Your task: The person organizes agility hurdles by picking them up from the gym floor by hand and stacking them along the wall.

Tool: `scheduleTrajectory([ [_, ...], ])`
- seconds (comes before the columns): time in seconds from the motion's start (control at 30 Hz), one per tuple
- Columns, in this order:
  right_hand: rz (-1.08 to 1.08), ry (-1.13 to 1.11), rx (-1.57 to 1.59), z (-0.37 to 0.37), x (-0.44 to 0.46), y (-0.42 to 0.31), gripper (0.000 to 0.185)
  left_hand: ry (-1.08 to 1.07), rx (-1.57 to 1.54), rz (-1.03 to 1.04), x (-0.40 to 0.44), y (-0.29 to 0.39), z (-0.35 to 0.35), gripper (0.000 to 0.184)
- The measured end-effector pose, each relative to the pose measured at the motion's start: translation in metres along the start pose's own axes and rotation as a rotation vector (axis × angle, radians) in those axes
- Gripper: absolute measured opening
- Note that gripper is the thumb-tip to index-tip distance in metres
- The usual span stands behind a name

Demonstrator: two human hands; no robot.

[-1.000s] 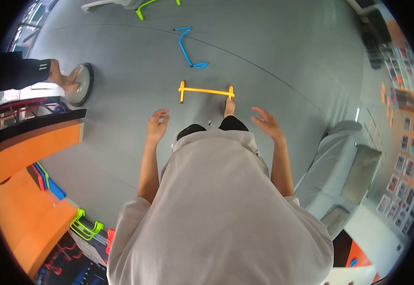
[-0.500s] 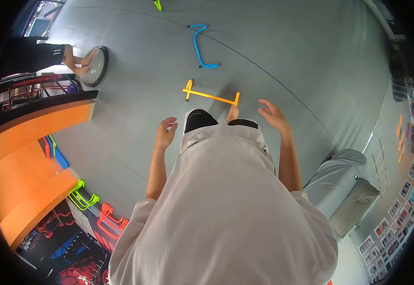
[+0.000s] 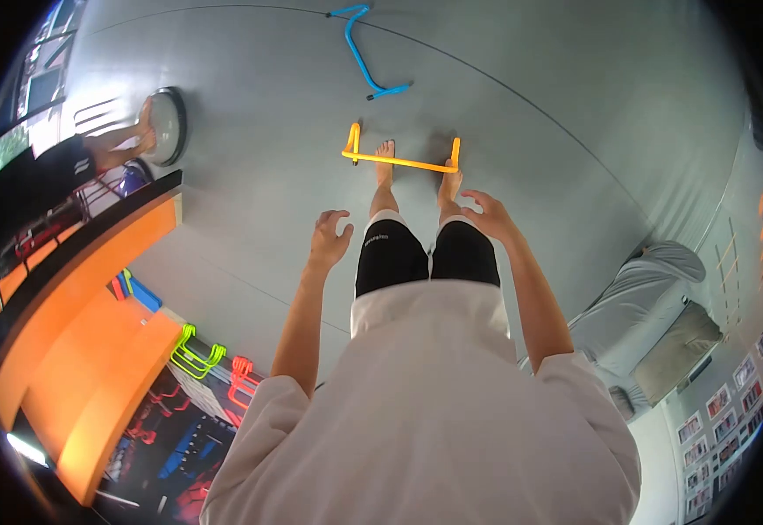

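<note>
Left foot (image 3: 385,175) emerged, yellow hurdle (image 3: 414,164) crosswise, contact unclear, left hand (image 3: 330,238) and right hand (image 3: 490,217) empty, loosely curled

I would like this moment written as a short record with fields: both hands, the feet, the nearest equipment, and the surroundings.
Left hand: left hand empty, fingers loosely bent, out to the side of the leg
Right hand: right hand empty, fingers apart, near the right knee in this view
Feet: left foot and right foot, both bare
Nearest equipment: yellow hurdle; its bar crosses the left foot in view
Beyond it: blue hurdle on the grey floor
Other person: bare feet on a dome, at the left
</note>
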State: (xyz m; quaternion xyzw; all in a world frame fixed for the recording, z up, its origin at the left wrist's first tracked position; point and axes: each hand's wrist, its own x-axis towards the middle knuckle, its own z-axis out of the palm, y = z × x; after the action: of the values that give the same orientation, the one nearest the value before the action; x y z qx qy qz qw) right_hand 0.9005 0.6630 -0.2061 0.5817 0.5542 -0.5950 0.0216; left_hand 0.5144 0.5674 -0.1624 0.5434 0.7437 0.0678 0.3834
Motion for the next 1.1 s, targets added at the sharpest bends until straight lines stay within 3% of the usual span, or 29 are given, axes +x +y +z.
scheduleTrajectory([
  [0.27,0.358,-0.147,-0.070,0.100,0.173,0.113,0.059,-0.519,0.502,-0.138,0.164,-0.145,0.147,0.050],
  [0.33,0.330,-0.077,-0.155,0.134,0.209,0.148,0.057,-0.622,0.640,-0.122,0.210,-0.156,0.163,0.050],
  [0.4,0.405,-0.091,-0.254,0.141,0.239,0.134,0.069,-0.725,0.758,-0.081,0.245,-0.161,0.175,0.050],
  [0.53,0.346,-0.031,-0.575,0.178,0.279,0.147,0.073,-0.890,0.835,-0.040,0.307,-0.184,0.199,0.050],
  [0.6,0.292,0.029,-0.693,0.189,0.290,0.155,0.070,-0.860,0.831,0.035,0.316,-0.195,0.206,0.037],
  [0.67,0.422,-0.190,-0.571,0.183,0.312,0.160,0.057,-0.929,0.788,0.075,0.333,-0.206,0.215,0.034],
  [0.77,0.487,-0.317,-0.502,0.168,0.309,0.159,0.037,-0.833,0.269,-0.133,0.316,-0.193,0.190,0.026],
  [0.83,0.454,-0.364,-0.508,0.152,0.295,0.140,0.027,-0.609,-0.040,-0.162,0.288,-0.171,0.167,0.026],
  [0.87,0.423,-0.393,-0.522,0.142,0.286,0.125,0.024,-0.550,-0.049,-0.093,0.273,-0.168,0.156,0.029],
  [0.93,0.090,-0.169,-0.595,0.135,0.259,0.104,0.024,-0.387,0.173,-0.042,0.243,-0.142,0.117,0.022],
  [1.0,0.188,-0.192,-0.692,0.122,0.242,0.045,0.020,-0.314,0.115,-0.131,0.210,-0.121,0.073,0.020],
  [1.03,0.121,-0.093,-0.649,0.119,0.229,0.025,0.020,-0.309,0.156,-0.171,0.192,-0.119,0.053,0.025],
  [1.07,0.119,-0.219,-0.726,0.104,0.221,-0.012,0.028,-0.394,0.198,-0.144,0.175,-0.114,0.030,0.037],
  [1.1,0.063,-0.197,-0.792,0.097,0.212,-0.041,0.024,-0.515,0.287,-0.146,0.156,-0.119,0.022,0.054],
])
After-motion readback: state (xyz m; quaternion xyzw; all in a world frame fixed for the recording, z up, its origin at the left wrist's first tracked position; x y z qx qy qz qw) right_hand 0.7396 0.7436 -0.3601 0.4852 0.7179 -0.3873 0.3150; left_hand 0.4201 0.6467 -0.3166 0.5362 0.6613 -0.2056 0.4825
